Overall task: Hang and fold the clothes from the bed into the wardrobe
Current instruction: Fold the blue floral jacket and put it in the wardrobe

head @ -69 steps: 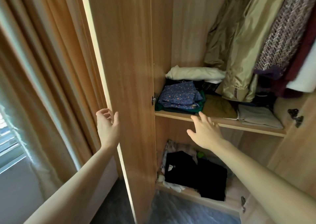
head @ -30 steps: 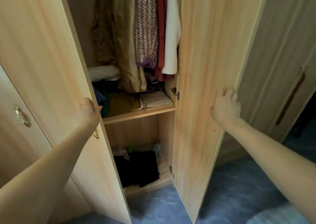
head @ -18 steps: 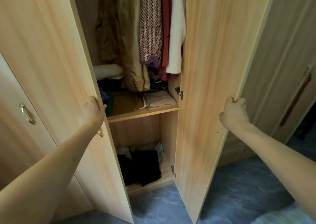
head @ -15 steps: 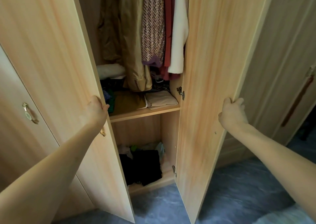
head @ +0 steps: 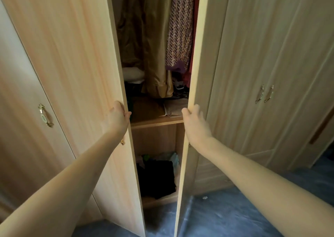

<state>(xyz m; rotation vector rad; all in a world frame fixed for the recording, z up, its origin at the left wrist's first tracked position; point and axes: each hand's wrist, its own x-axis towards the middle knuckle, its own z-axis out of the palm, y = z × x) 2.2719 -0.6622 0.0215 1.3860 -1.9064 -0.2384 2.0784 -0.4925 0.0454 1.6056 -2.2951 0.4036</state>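
Wardrobe (head: 271, 55), pale wood, double doors partly open on a narrow gap.

Left door (head: 72, 64): left of the gap. Left hand (head: 118, 116) grips its free edge, fingers curled round the edge at shelf height.

Gap contents, between the doors: olive coat (head: 155, 46) and patterned knit (head: 179, 28) hanging above the shelf (head: 155, 122); folded pale and tan pieces lying on the shelf; dark folded clothes (head: 157, 177) on the wardrobe floor below it.

Right door (head: 198, 55): right of the gap, seen nearly edge-on. Right hand (head: 194, 121) rests on its free edge, thumb toward the gap; whether the fingers wrap the edge cannot be told.

Bed: out of view; no clothes in either hand.

Step in hand, judged: working both doors at once. Move them evenly by the edges, fingers clear of the meeting line, hanging hems clear of the gap.
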